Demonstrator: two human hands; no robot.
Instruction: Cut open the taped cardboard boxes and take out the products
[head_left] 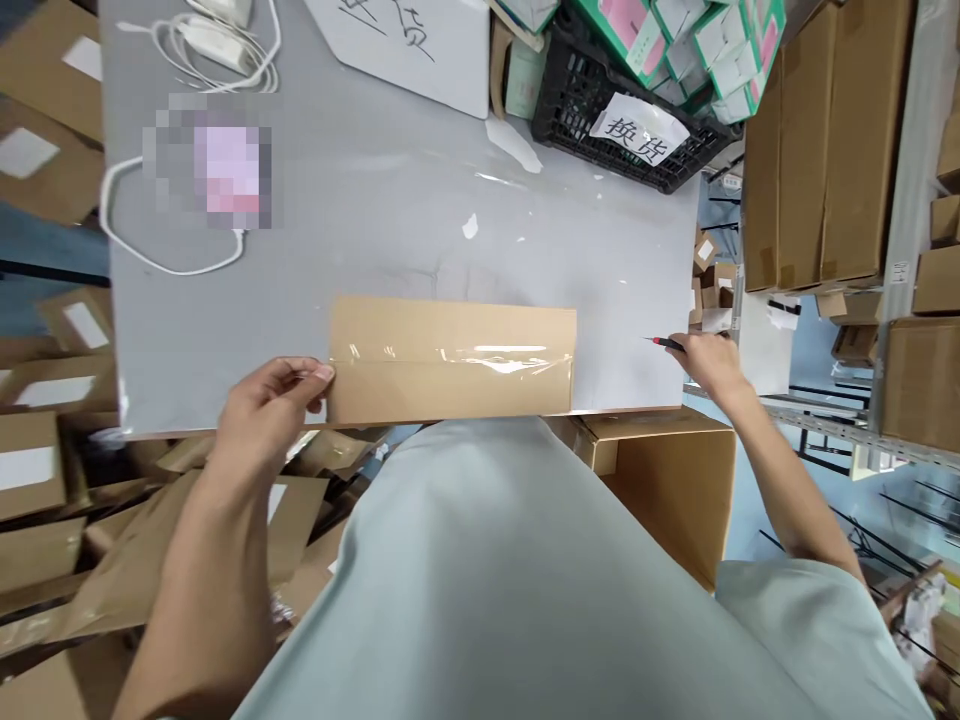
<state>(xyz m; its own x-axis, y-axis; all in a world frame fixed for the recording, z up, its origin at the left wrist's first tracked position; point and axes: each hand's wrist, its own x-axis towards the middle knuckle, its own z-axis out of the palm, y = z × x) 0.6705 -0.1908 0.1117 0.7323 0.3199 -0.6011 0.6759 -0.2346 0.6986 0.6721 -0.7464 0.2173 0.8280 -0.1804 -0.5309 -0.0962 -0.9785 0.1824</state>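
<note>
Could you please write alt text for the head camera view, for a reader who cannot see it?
A person's left hand grips the left end of a flat, taped cardboard box on a grey table, while the right hand holds a red-tipped pen at the table's right edge. A white charger cable and black crate sit farther back.

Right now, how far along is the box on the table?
Done: the flat cardboard box lies at the near edge of the grey table, with clear tape already along its middle seam. In hand: the left hand pinches the box's left end; the right hand grips a red-tipped pen or cutter at the table's right edge. Left: the tool hasn't yet touched the box, which carries no visible label.
</note>
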